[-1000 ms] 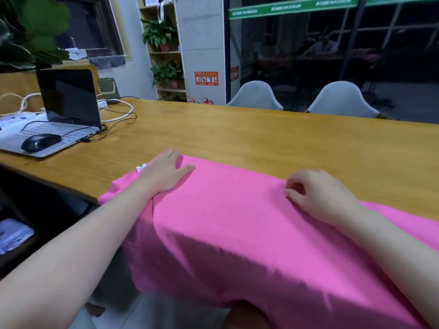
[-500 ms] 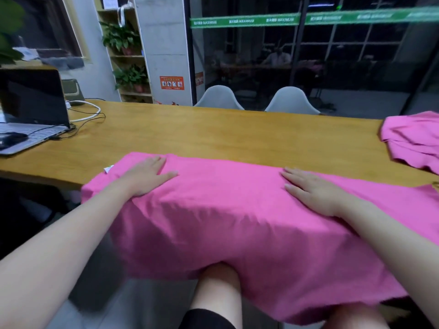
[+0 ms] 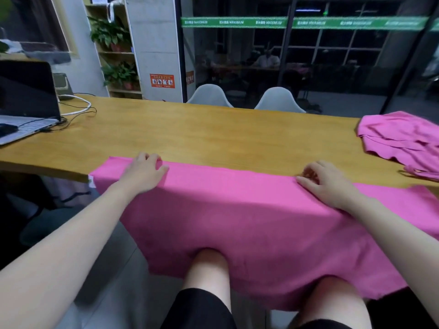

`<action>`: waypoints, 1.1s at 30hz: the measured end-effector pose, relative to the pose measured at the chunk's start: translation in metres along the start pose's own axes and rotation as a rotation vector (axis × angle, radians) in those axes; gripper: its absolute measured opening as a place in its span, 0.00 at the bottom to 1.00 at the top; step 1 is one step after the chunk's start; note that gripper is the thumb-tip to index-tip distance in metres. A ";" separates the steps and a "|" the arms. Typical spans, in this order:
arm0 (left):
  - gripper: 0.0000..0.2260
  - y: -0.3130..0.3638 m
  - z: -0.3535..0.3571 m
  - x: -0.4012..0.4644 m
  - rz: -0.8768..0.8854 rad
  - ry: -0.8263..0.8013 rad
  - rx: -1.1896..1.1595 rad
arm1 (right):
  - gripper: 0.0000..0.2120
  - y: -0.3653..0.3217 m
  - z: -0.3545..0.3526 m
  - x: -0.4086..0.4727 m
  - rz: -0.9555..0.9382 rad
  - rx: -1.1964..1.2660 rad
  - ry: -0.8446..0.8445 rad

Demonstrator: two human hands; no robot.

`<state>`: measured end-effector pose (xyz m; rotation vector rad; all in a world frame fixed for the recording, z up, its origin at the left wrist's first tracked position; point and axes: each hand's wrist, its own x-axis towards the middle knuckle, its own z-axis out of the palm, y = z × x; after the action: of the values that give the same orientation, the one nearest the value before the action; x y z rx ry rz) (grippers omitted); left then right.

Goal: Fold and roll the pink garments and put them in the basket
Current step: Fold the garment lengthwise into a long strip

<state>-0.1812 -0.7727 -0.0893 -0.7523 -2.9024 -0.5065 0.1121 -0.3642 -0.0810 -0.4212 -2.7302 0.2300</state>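
Both hands, left (image 3: 142, 173) and right (image 3: 326, 184), curl onto the garment's (image 3: 237, 222) far edge mid-frame; they should pull evenly to fold straight.

Beyond the far edge of the pink garment (image 3: 237, 210), the wooden table (image 3: 202, 134) lies bare across its middle, open room right to the two white chairs (image 3: 244, 98). On the left a laptop (image 3: 26, 108) and its trailing cables (image 3: 76, 110) block the way. On the right a second pink garment (image 3: 401, 138) lies crumpled.
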 end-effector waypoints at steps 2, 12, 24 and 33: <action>0.15 0.004 0.004 0.007 0.113 0.046 -0.102 | 0.23 0.002 -0.002 0.005 0.012 -0.027 0.037; 0.15 0.024 -0.004 0.009 0.332 0.072 -0.155 | 0.27 -0.003 -0.014 -0.003 0.035 -0.008 0.039; 0.11 0.005 0.006 0.066 0.402 0.015 0.012 | 0.33 0.032 -0.013 0.020 0.079 -0.205 0.041; 0.06 0.021 0.005 0.072 0.522 0.222 0.299 | 0.20 0.028 -0.005 0.044 -0.213 -0.289 0.165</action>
<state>-0.2333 -0.7207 -0.0754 -1.2475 -2.3660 -0.0869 0.0819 -0.3229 -0.0677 -0.2101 -2.6227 -0.2478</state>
